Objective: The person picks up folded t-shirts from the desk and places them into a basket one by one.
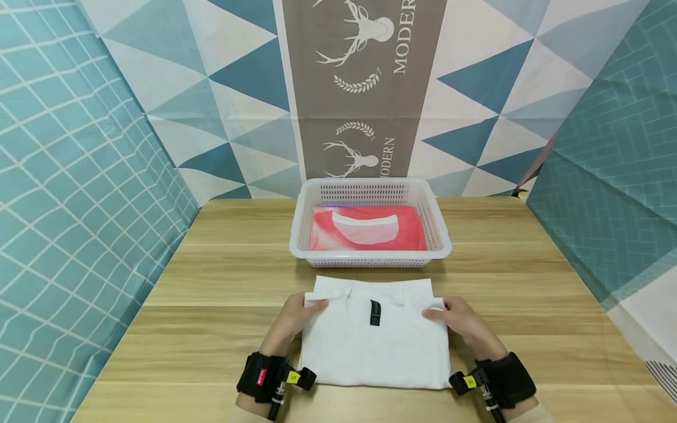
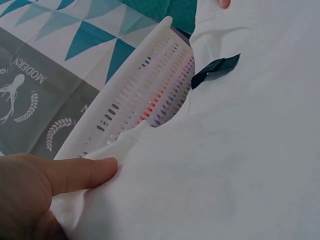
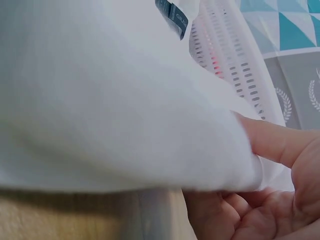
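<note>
A white T-shirt (image 1: 372,352), folded to a rough rectangle, is in front of me, a black neck label (image 1: 375,313) at its collar. My left hand (image 1: 294,317) pinches its upper left corner, thumb on top, as the left wrist view also shows. At the upper right corner my right hand (image 1: 461,320) grips the cloth between thumb and fingers. In the right wrist view the shirt's near edge stands off the wood, the fingers of the right hand (image 3: 265,185) curled beneath it. Some fingers are hidden under the cloth.
Just beyond the shirt stands a white perforated plastic basket (image 1: 370,255) holding folded red and white cloth (image 1: 409,229). Wood-grain table top (image 1: 227,276) extends to both sides. Patterned cloth (image 1: 233,76) hangs behind, and teal cloths flank the table.
</note>
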Demonstrator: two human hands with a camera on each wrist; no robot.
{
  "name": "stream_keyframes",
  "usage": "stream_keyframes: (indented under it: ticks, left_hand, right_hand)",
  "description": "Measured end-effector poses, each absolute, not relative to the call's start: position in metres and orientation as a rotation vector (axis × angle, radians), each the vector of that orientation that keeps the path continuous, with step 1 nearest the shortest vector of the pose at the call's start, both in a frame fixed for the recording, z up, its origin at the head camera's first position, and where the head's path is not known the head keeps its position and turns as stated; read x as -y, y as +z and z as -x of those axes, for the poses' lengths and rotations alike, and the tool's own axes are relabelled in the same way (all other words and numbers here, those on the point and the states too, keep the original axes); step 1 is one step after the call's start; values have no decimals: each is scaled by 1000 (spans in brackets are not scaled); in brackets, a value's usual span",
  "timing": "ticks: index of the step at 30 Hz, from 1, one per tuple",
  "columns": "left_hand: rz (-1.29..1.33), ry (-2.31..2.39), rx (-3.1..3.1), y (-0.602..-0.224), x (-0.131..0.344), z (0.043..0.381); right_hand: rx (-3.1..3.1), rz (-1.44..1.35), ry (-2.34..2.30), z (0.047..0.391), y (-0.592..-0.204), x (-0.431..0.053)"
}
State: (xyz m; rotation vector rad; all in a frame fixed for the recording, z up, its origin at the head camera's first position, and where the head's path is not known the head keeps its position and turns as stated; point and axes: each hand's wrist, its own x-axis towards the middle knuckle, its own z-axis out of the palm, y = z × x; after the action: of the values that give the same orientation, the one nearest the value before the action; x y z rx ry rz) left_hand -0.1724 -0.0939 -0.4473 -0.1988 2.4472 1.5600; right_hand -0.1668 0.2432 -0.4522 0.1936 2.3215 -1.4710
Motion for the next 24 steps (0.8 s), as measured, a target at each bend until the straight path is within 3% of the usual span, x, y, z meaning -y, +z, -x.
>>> stream_keyframes:
  ticks: [24]
  left_hand:
    - [76,1692,-2588,-409,97,146]
  right_hand:
    - [-2507,-33,-1544,139,-412,-236]
